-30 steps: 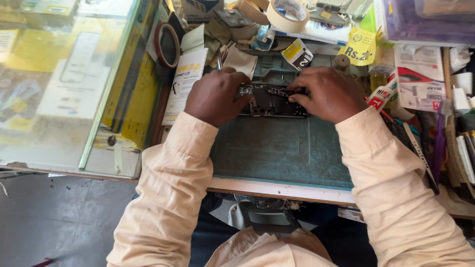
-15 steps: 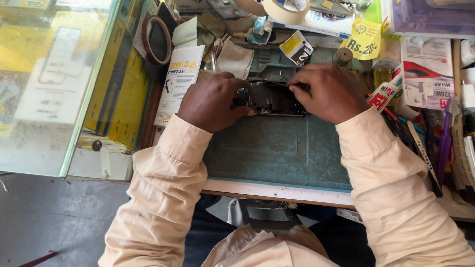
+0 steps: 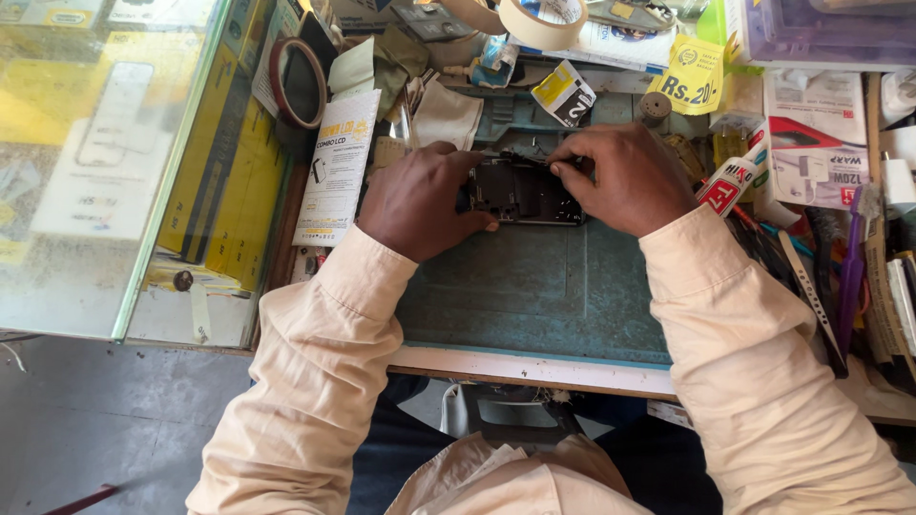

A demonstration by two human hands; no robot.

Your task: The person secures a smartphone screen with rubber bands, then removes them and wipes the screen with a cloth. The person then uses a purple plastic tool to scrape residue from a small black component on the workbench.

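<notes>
Fingers (image 3: 456, 170) of your left hand (image 3: 415, 200) curl closed around the left end of the opened phone (image 3: 523, 191), which lies flat near the far edge of the green mat (image 3: 534, 296). Your right hand (image 3: 625, 176) pinches a thin dark tool (image 3: 563, 164) at the phone's upper edge. A tape roll (image 3: 542, 21) lies beyond the mat.

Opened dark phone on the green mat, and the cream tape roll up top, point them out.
Opened dark phone (image 3: 520, 191), head view, exposed middle.
Cream tape roll (image 3: 544, 21), head view, front rim.
</notes>
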